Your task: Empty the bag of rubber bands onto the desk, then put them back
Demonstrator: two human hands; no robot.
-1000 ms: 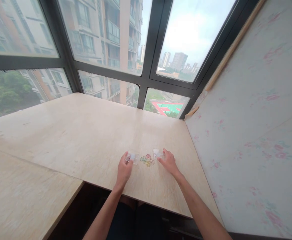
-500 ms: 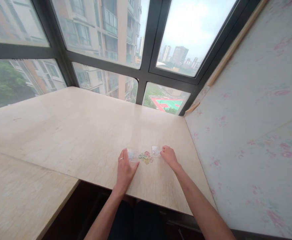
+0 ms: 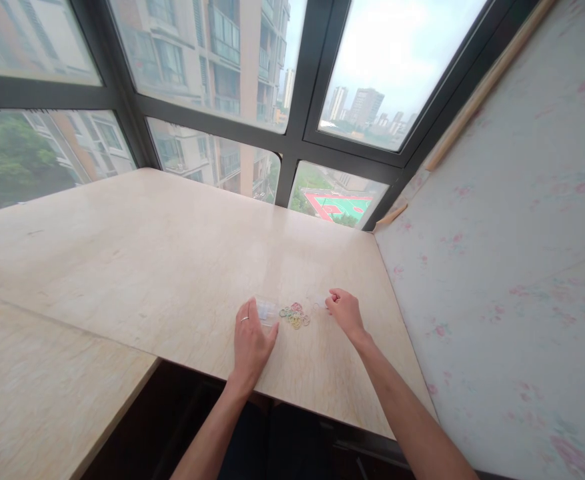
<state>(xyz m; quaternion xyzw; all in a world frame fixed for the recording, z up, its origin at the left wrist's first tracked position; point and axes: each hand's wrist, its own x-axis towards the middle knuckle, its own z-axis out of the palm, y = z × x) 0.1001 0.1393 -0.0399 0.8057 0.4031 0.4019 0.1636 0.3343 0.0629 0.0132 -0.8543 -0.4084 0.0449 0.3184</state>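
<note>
A small transparent plastic box [image 3: 268,311] rests on the tabletop, with the fingers of my left hand [image 3: 253,340] at its left and far side and the thumb at its near edge. A ring sits on one finger of that hand. Just right of the box lies a small loose pile of coloured rubber bands [image 3: 295,316], pink, green and yellow. Beyond the pile, my right hand [image 3: 345,312] is closed in a pinch at the edge of a thin clear plastic piece [image 3: 317,303], whose outline is faint.
The pale marbled tabletop [image 3: 182,267] reaches back to dark-framed windows [image 3: 295,100]. A flower-patterned wall [image 3: 502,267] bounds it on the right. At lower left the surface has a stepped edge [image 3: 122,413] with a dark gap below.
The clear piece at my right hand has lost its white glare and now looks almost transparent. My right hand is turned slightly. My left hand stays at the box; the view has shifted a little.
</note>
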